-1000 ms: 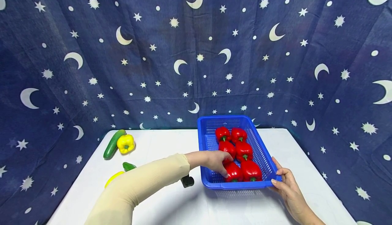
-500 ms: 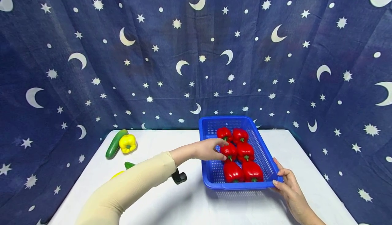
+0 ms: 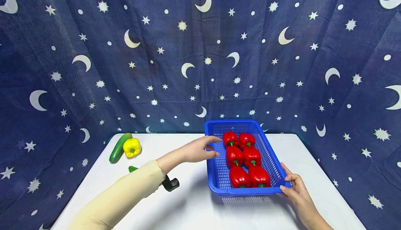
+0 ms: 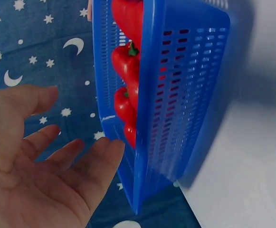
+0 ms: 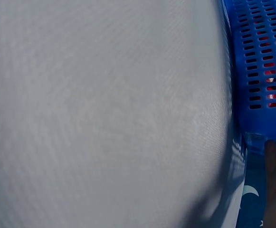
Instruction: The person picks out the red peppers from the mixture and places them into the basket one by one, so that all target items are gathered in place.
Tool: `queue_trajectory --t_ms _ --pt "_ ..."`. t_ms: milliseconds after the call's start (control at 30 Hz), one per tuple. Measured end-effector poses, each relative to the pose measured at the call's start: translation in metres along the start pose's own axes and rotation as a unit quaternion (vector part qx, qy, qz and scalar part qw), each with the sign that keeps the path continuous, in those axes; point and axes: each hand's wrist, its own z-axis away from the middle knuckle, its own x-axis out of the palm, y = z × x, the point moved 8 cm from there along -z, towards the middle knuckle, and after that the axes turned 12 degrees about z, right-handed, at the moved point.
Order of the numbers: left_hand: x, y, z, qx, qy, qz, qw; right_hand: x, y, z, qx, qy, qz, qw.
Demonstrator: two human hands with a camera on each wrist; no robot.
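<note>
A blue plastic basket [image 3: 244, 191] holds several red bell peppers [image 3: 234, 156], set in two columns. My left hand [image 3: 198, 150] is at the basket's left rim with nothing in it, fingers spread and loosely bent. In the left wrist view, its fingertips [image 4: 113, 151] overlap the basket's rim [image 4: 147, 95], and the palm is bare. At the near right corner, my right hand [image 3: 297, 191] grips the basket, thumb in front and fingers along the right side. The right wrist view has one finger [image 5: 274, 166] of it against the basket's wall [image 5: 252, 118].
On the left of the white table [image 3: 175, 205], a cucumber [image 3: 119, 149] lies beside a yellow bell pepper [image 3: 132, 147]. Nearer, a green vegetable tip [image 3: 132, 168] pokes out behind my left sleeve [image 3: 125, 195]. A dark blue star-and-moon curtain [image 3: 163, 49] stands behind the table.
My left hand has drawn back to the left, from over the peppers to the basket's left rim. My right hand keeps its hold on the corner.
</note>
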Motion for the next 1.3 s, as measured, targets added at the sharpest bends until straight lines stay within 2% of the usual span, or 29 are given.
queue_trajectory --t_ms 233,567,833,967,1067,1167,1300 --pt "-0.017 -0.01 0.024 0.014 0.038 0.0 0.9992 -0.001 -0.001 -0.002 -0.026 -0.004 0.016 0.9995" --pt "-0.037 -0.03 0.071 -0.003 0.094 0.011 0.9956 -0.007 -0.004 -0.007 -0.049 0.004 0.113 0.9924" --pt "-0.055 -0.051 0.105 -0.03 0.138 -0.01 0.99 -0.01 -0.008 -0.007 -0.047 0.011 0.133 0.9899" --pt "-0.065 -0.062 0.122 -0.052 0.163 -0.036 0.9847 -0.013 -0.009 -0.009 -0.049 0.013 0.138 0.9892" --pt "-0.072 -0.069 0.135 -0.067 0.178 -0.062 0.9799 -0.016 -0.013 -0.008 -0.071 0.018 0.138 0.9877" --pt "-0.079 -0.075 0.146 -0.064 0.189 -0.103 0.9744 -0.02 -0.016 -0.007 -0.091 0.027 0.159 0.9827" --pt "-0.088 -0.083 0.159 -0.065 0.204 -0.165 0.9629 -0.023 -0.02 -0.007 -0.109 0.03 0.211 0.971"
